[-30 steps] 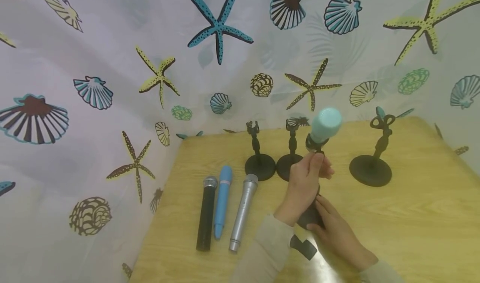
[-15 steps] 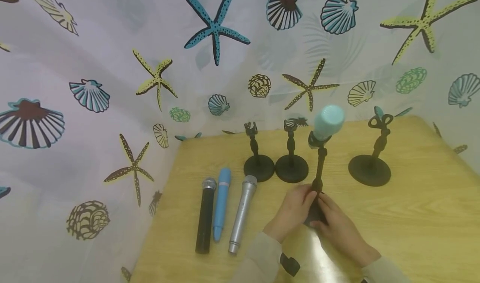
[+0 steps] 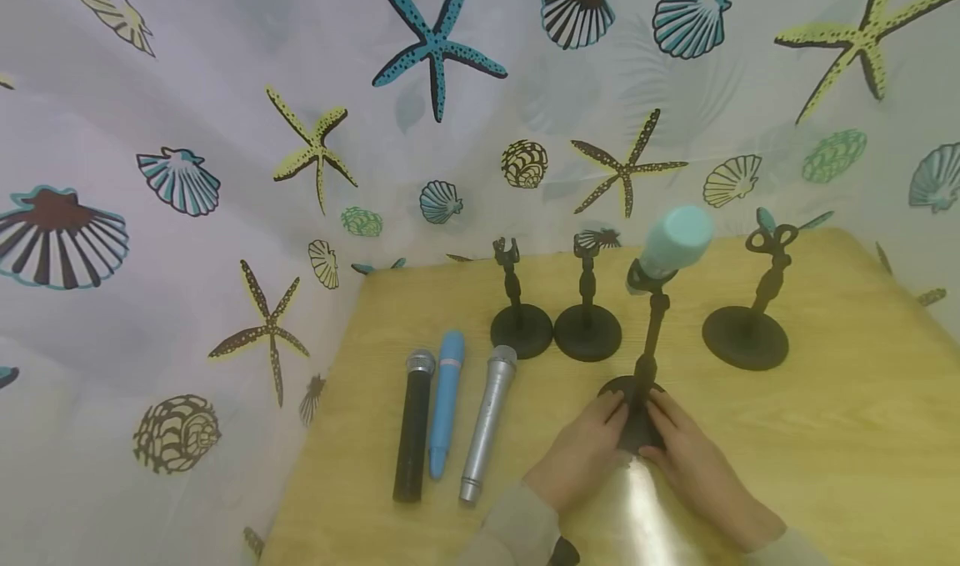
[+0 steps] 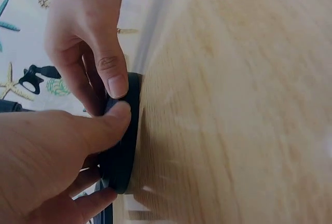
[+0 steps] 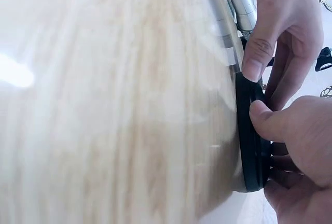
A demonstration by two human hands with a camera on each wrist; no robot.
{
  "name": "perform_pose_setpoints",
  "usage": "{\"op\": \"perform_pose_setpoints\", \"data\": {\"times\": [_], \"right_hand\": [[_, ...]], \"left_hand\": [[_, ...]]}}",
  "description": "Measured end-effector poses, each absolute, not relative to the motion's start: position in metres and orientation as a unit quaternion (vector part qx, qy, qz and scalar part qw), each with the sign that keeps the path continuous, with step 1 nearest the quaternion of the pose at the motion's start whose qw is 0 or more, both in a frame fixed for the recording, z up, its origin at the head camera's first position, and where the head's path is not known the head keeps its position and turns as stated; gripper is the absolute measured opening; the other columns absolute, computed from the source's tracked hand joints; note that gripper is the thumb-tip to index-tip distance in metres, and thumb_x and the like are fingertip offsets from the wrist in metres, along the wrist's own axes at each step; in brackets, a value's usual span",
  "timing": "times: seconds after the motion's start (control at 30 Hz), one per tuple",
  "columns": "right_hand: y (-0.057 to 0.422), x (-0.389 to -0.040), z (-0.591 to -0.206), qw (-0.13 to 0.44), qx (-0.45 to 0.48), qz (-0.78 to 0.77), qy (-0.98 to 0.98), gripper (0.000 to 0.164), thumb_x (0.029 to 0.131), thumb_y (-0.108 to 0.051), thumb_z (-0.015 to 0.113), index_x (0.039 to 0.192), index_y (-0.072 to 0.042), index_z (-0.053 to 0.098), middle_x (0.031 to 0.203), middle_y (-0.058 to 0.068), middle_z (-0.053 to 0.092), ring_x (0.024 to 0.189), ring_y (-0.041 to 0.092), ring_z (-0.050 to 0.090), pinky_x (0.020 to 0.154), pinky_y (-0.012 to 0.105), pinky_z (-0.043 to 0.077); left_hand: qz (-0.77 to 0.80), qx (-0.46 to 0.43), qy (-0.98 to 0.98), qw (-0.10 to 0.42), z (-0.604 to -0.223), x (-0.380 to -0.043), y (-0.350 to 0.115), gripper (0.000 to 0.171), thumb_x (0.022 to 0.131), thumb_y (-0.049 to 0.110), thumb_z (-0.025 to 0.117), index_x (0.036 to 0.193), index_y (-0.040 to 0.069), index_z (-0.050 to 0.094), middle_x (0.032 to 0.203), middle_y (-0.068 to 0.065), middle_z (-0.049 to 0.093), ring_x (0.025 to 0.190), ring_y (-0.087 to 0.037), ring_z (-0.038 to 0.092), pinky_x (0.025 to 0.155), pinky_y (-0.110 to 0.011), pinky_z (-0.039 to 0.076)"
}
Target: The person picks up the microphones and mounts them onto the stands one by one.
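Observation:
In the head view a black desktop microphone stand point(image 3: 652, 333) stands with a pale turquoise microphone point(image 3: 678, 239) tilted in its top clip. My left hand point(image 3: 577, 458) holds the left side of the round base, and my right hand point(image 3: 701, 470) grips the right side. Seen from the left wrist, both thumbs lie on the near edge of the black base point(image 4: 120, 154), with the other fingers reaching round its sides. The right wrist view shows the same base point(image 5: 251, 146) low at the wood tabletop, thumbs close together.
Left on the table point(image 3: 847, 466) lie a black microphone point(image 3: 413, 433), a blue one point(image 3: 446, 403) and a silver one point(image 3: 487, 428). Behind are two black stands point(image 3: 521, 333) point(image 3: 588, 333) with bare clips; a third stand point(image 3: 746, 337) is at right. A shell-patterned cloth point(image 3: 480, 132) hangs beyond.
My left hand has come down from the stand's upper pole to its base. The stand with the turquoise microphone has shifted a little to the right. My right hand stays at the base.

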State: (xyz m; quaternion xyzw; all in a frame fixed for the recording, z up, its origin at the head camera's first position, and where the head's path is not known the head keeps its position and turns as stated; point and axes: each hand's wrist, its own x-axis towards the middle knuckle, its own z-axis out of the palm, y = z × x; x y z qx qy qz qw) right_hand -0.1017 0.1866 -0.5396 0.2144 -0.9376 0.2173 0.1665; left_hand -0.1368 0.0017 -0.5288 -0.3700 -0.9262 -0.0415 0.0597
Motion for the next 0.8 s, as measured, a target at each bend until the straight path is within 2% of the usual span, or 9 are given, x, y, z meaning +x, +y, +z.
{"op": "perform_pose_setpoints", "data": {"times": [0.07, 0.13, 0.4, 0.8], "right_hand": [[0.189, -0.101, -0.537, 0.174, 0.219, 0.212, -0.937, 0.064, 0.076, -0.009, 0.081, 0.125, 0.020, 0.052, 0.139, 0.035, 0.046, 0.121, 0.052, 0.054, 0.093, 0.054, 0.051], [0.190, -0.101, -0.535, 0.180, 0.216, 0.212, -0.936, 0.062, 0.077, -0.008, 0.080, 0.125, 0.020, 0.053, 0.138, 0.035, 0.047, 0.120, 0.052, 0.054, 0.093, 0.055, 0.051], [0.195, -0.112, -0.533, 0.164, 0.194, 0.206, -0.945, 0.059, 0.080, -0.006, 0.079, 0.125, 0.022, 0.051, 0.138, 0.038, 0.045, 0.123, 0.055, 0.050, 0.096, 0.058, 0.050], [0.207, -0.133, -0.535, 0.147, 0.185, 0.206, -0.949, 0.057, 0.083, -0.003, 0.076, 0.126, 0.023, 0.050, 0.139, 0.039, 0.044, 0.124, 0.056, 0.048, 0.098, 0.061, 0.048]], "left_hand": [[-0.013, -0.377, -0.922, 0.090, -0.526, -0.137, 0.005, 0.062, 0.092, 0.038, 0.068, 0.142, 0.004, 0.051, 0.147, -0.011, 0.051, 0.137, -0.020, 0.049, 0.115, -0.024, 0.038], [0.002, -0.377, -0.922, 0.094, -0.523, -0.138, 0.008, 0.061, 0.093, 0.038, 0.068, 0.141, 0.005, 0.051, 0.147, -0.010, 0.051, 0.137, -0.019, 0.049, 0.115, -0.023, 0.037], [0.008, -0.347, -0.937, 0.040, -0.519, -0.149, 0.023, 0.063, 0.093, 0.037, 0.067, 0.145, 0.009, 0.047, 0.154, -0.004, 0.043, 0.143, -0.016, 0.041, 0.114, -0.019, 0.036], [-0.008, -0.332, -0.943, 0.023, -0.525, -0.172, 0.041, 0.060, 0.093, 0.034, 0.068, 0.146, 0.012, 0.047, 0.156, -0.002, 0.041, 0.144, -0.014, 0.039, 0.110, -0.019, 0.041]]}}
